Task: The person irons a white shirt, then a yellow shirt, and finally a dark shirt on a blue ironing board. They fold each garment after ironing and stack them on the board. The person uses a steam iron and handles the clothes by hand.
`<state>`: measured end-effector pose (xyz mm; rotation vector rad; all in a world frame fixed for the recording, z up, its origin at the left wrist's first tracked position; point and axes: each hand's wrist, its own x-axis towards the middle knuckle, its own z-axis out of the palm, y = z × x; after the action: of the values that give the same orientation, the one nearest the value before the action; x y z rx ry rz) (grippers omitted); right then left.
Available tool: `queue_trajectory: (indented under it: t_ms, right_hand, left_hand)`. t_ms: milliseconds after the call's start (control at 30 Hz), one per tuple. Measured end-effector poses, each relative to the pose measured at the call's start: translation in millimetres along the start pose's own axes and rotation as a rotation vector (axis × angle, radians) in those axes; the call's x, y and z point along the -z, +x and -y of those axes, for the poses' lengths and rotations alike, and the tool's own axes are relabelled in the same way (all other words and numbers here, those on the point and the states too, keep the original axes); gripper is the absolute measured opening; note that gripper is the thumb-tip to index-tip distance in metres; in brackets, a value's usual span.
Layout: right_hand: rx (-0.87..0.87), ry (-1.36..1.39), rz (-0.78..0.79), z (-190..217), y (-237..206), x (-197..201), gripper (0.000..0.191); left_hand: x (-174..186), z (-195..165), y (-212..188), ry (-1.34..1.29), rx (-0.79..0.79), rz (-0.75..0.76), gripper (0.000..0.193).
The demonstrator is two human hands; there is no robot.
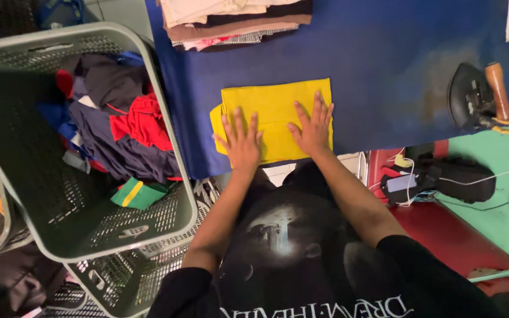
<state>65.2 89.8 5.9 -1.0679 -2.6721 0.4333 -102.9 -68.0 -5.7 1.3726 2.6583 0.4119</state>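
Note:
A folded yellow garment (272, 106) lies on the blue ironing surface (372, 65) near its front edge. My left hand (241, 140) rests flat on the garment's near left part, fingers spread. On the near right part my right hand (312, 125) presses flat too, fingers apart. Neither hand grips anything.
A stack of folded clothes (231, 20) sits at the far edge of the blue surface. An old iron with a wooden handle (478, 97) rests at the right. A grey laundry basket (83, 235) at the left holds red, purple and green clothes. A red stool (449, 235) stands lower right.

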Motion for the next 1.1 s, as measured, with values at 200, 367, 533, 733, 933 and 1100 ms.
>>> queue_trajectory:
  t_ms: [200,367,533,733,933,1100]
  right_hand:
    - [-0.15,0.023,-0.027,25,44,-5,0.042]
    - [0.107,0.021,0.101,84,106,-19,0.051]
    - [0.058,0.018,0.153,128,128,-29,0.046]
    - [0.103,0.217,0.37,103,132,-12,0.033]
    - [0.13,0.803,0.268,41,113,61,0.035]
    - [-0.116,1.025,0.068,-27,97,157,0.032]
  left_hand:
    - [5,24,-61,-0.017,0.243,-0.245,0.065]
    - [20,24,-77,-0.219,0.495,-0.235,0.097]
    - [20,25,-73,-0.139,0.582,-0.042,0.089]
    - [-1,33,-65,-0.298,0.519,-0.193,0.066]
    - [46,-2,-41,-1.099,0.434,-0.39,0.052]
    - [148,-88,28,-0.936,-0.014,-0.354,0.042]
